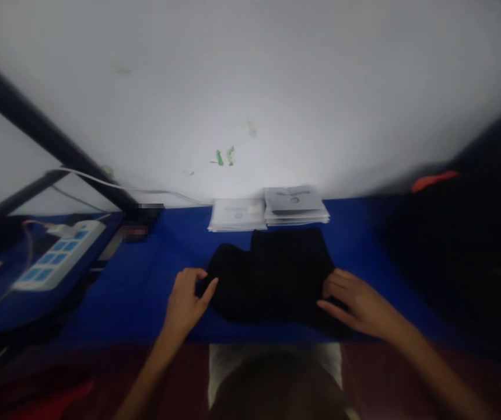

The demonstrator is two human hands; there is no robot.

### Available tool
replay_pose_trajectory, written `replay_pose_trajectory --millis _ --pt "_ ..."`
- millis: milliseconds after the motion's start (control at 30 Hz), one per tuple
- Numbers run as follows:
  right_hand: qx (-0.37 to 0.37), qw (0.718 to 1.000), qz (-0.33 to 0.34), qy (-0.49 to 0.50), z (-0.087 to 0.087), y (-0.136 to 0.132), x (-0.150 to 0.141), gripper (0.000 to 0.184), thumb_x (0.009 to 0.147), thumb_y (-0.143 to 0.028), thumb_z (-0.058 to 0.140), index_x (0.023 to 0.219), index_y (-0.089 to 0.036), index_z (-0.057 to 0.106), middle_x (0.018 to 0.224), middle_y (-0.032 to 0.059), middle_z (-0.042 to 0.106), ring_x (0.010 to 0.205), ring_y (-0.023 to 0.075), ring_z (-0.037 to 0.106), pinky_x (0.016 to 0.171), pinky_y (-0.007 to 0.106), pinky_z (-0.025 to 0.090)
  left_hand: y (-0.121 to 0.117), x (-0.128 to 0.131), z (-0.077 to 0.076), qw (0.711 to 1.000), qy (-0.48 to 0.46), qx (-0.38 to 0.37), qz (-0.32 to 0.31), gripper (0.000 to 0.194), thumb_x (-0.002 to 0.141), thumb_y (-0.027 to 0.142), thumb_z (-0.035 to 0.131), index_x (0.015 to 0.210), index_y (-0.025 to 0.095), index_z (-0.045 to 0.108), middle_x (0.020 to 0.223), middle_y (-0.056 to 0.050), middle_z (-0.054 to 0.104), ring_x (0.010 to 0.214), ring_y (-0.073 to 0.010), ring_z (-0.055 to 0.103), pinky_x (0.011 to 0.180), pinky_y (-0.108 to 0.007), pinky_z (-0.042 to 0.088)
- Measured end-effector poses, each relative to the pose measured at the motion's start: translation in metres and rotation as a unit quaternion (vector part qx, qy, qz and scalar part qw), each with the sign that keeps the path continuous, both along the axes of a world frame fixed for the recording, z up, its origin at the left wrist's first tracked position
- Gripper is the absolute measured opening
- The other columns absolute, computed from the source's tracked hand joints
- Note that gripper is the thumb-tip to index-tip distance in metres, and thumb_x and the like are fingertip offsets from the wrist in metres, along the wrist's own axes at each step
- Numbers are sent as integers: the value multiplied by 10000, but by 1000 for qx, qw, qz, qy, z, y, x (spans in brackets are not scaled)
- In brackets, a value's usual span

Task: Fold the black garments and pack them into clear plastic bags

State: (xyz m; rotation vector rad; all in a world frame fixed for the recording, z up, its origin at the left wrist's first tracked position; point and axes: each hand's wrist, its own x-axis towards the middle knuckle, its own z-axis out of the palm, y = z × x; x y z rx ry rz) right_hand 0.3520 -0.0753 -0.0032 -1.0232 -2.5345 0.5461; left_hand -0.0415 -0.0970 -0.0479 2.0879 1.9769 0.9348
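Observation:
A black folded cloth piece [276,280] lies flat on the blue table in front of me, rounded on its left side and squarer on its right. It is too dark to make out seams or its exact kind. At its left edge, my left hand [188,296] has thumb and fingers curled around a bit of the dark cloth. My right hand [355,303] grips the opposite edge, with the fingers over the cloth and the thumb nearer to me.
Behind the cloth, two stacks of white printed packets, a left one [237,214] and a taller right one [296,205], stand against the white wall. A power strip [60,256] with cables is at the left. A large dark mass [464,262] fills the right side.

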Motion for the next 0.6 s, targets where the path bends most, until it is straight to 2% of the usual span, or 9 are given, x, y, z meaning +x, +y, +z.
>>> replay_pose_trajectory --millis 67,167,267,367,433,500,600 --pt "9 1000 -6 4 -1 2 -1 181 936 -323 545 811 -212 614 771 44 609 749 193 558 744 353 448 -2 -11 -2 996 -9 -73 48 334 848 518 592 965 210 536 856 -35 613 774 -218 608 695 -351 504" --pt "18 1000 -12 -3 -1 4 -5 201 947 -321 524 801 -211 608 759 45 605 743 196 558 735 354 446 -4 -17 1 988 -53 -146 18 350 877 535 531 1036 225 502 719 33 567 599 -164 585 576 -283 477" --pt "20 1000 -21 1 1 5 -10 224 956 -321 504 789 -206 601 759 50 603 750 201 554 730 357 444 -3 -12 11 990 -81 -111 -21 276 909 471 506 1050 235 481 656 65 501 558 -132 551 543 -239 438" --pt "-1 996 -57 68 4 7 -21 248 953 -349 507 767 -211 594 749 49 606 745 199 558 718 350 446 2 0 25 995 -86 -47 -23 220 914 400 522 1052 232 487 642 75 480 548 -110 529 564 -223 433" --pt "-67 983 -96 141 6 9 -33 284 947 -398 513 747 -213 593 734 41 613 718 185 565 674 324 454 7 11 36 996 -82 -12 -34 202 915 363 527 1062 228 497 640 73 484 553 -105 530 576 -220 437" --pt "-191 952 -116 209 10 13 -51 321 929 -459 528 743 -207 603 731 32 632 674 163 575 609 288 460 12 27 45 996 -71 16 -60 188 919 338 525 1066 223 511 644 67 501 549 -103 533 577 -222 440" --pt "-396 865 -99 291 13 22 -86 378 882 -542 556 783 -182 616 791 51 674 648 146 607 498 233 452 18 58 54 990 -63 43 -120 161 923 320 532 1044 216 545 706 42 569 575 -103 563 604 -233 460"
